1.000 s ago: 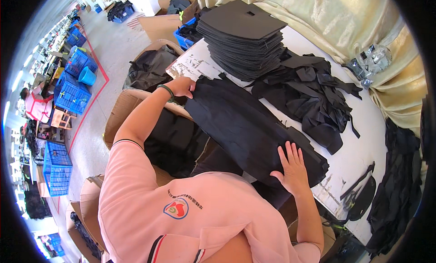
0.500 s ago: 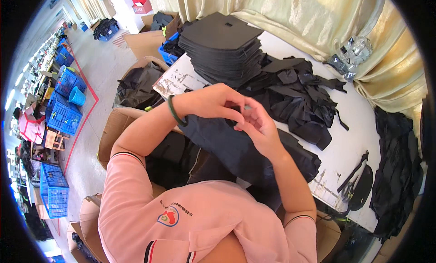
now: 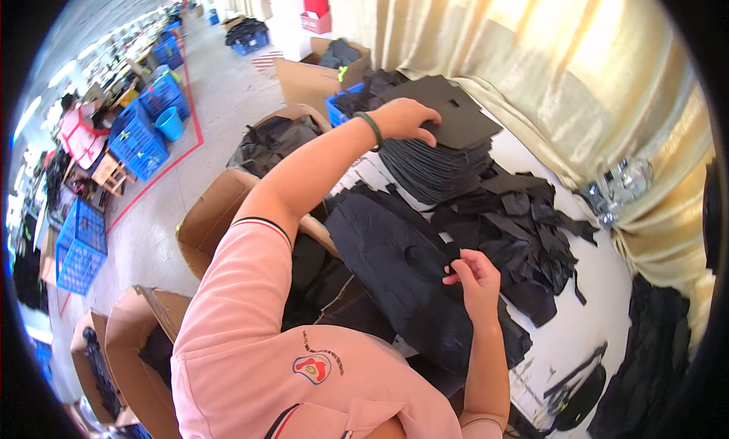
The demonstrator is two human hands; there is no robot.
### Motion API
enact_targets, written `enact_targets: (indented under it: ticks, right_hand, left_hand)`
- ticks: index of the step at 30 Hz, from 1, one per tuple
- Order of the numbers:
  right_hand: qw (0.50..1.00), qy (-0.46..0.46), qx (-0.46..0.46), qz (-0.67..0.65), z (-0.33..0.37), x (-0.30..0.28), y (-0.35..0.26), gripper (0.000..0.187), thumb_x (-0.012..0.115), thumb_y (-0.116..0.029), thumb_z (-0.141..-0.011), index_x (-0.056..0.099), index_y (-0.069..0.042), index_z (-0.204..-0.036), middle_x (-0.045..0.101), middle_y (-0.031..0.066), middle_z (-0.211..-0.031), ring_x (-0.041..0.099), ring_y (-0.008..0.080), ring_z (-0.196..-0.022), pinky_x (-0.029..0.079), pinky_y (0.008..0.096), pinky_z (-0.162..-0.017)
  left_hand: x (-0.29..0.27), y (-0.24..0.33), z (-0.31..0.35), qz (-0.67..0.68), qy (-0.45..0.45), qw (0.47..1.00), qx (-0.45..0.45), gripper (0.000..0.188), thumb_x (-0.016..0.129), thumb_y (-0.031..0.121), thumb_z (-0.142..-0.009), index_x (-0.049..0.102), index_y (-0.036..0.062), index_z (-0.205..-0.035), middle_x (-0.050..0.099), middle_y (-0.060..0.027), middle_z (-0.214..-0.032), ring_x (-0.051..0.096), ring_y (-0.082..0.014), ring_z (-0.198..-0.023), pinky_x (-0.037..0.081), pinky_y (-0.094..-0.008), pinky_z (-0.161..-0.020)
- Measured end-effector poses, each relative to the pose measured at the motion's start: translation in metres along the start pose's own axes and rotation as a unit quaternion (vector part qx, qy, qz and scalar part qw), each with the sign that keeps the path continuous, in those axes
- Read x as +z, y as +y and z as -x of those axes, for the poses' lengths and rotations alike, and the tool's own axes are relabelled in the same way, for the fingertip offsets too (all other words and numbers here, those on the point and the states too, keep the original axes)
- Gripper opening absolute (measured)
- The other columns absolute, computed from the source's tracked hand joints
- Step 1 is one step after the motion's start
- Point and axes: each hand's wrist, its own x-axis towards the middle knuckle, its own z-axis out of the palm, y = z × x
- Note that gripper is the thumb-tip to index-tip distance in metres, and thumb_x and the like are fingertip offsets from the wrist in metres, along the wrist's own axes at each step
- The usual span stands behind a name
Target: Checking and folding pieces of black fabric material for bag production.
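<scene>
My left hand (image 3: 406, 122), a dark green band at its wrist, reaches to the near left edge of a tall stack of flat black panels (image 3: 459, 116). Its fingers and thumb close on the edge of the top panel, which has a small slot. My right hand (image 3: 474, 278) pinches a small black strip (image 3: 453, 252) between thumb and fingertips. Below that hand, a large black fabric piece (image 3: 395, 249) lies across the near table edge, towards my lap. A heap of black fabric pieces (image 3: 516, 226) lies right of the stack.
The white table (image 3: 600, 295) carries a clear plastic-wrapped bundle (image 3: 619, 185) by the curtain (image 3: 531, 37). Black cloth (image 3: 645, 355) hangs at the right edge. Open cardboard boxes (image 3: 216, 215) stand on my left; blue crates (image 3: 80, 238) line the aisle beyond a red floor line.
My hands were together above the black fabric and have parted. The left has gone up to the panel stack; the right has moved down and right, holding the strip. The view has shifted.
</scene>
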Motion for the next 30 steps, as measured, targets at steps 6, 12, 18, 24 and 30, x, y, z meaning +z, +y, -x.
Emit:
enact_targets:
  ticks: [6, 12, 18, 24, 30]
  right_hand:
    - [1.0, 0.017, -0.011, -0.003, -0.004, 0.005, 0.01, 0.011, 0.06, -0.002, -0.094, 0.063, 0.003, -0.104, 0.066, 0.006, -0.085, 0.067, 0.0131, -0.073, 0.057, 0.0248, -0.06]
    - [0.995, 0.093, -0.016, 0.04, -0.009, 0.01, 0.002, 0.008, 0.064, -0.005, -0.093, 0.062, 0.001, -0.098, 0.061, 0.0012, -0.078, 0.058, 0.0054, -0.066, 0.05, 0.02, -0.055]
    - [0.95, 0.217, -0.209, 0.077, -0.037, -0.009, -0.029, 0.008, 0.065, -0.004, -0.093, 0.059, -0.002, -0.088, 0.053, -0.0069, -0.071, 0.043, -0.0018, -0.059, 0.035, 0.0169, -0.051]
    - [0.959, 0.218, -0.173, 0.047, -0.038, -0.01, -0.026, 0.01, 0.066, -0.004, -0.091, 0.059, -0.003, -0.084, 0.054, -0.0073, -0.07, 0.042, -0.002, -0.058, 0.034, 0.0172, -0.05]
    - [0.956, 0.192, -0.198, 0.095, -0.027, -0.015, -0.012, 0.003, 0.066, -0.001, -0.09, 0.064, -0.002, -0.089, 0.058, -0.0043, -0.073, 0.049, 0.0025, -0.062, 0.041, 0.0205, -0.056]
  left_hand:
    - [0.004, 0.007, 0.004, -0.005, 0.042, 0.999, 0.001, 0.036, 0.058, 0.033, -0.093, 0.062, 0.0118, -0.122, 0.068, -0.0205, -0.102, 0.064, -0.0391, -0.093, 0.05, -0.0465, -0.083]
    - [-0.006, 0.038, 0.026, 0.084, 0.215, 0.973, -0.009, 0.038, 0.051, 0.007, -0.084, 0.061, 0.009, -0.121, 0.067, -0.0215, -0.098, 0.064, -0.0399, -0.091, 0.051, -0.0468, -0.079]
    - [-0.036, 0.13, 0.106, 0.333, 0.209, 0.919, -0.015, 0.027, 0.051, -0.001, -0.093, 0.059, -0.0028, -0.119, 0.059, -0.0032, -0.082, 0.05, -0.0041, -0.073, 0.045, -0.0225, -0.066]
    - [-0.02, 0.146, 0.129, 0.312, 0.144, 0.939, 0.019, 0.031, 0.051, -0.003, -0.091, 0.061, -0.0004, -0.119, 0.059, -0.0048, -0.076, 0.055, -0.0097, -0.067, 0.046, -0.0242, -0.063]
    - [-0.025, 0.14, 0.123, 0.315, -0.024, 0.927, 0.202, 0.033, 0.063, 0.008, -0.09, 0.063, 0.0033, -0.122, 0.067, -0.0122, -0.102, 0.063, -0.0219, -0.084, 0.05, -0.0324, -0.077]
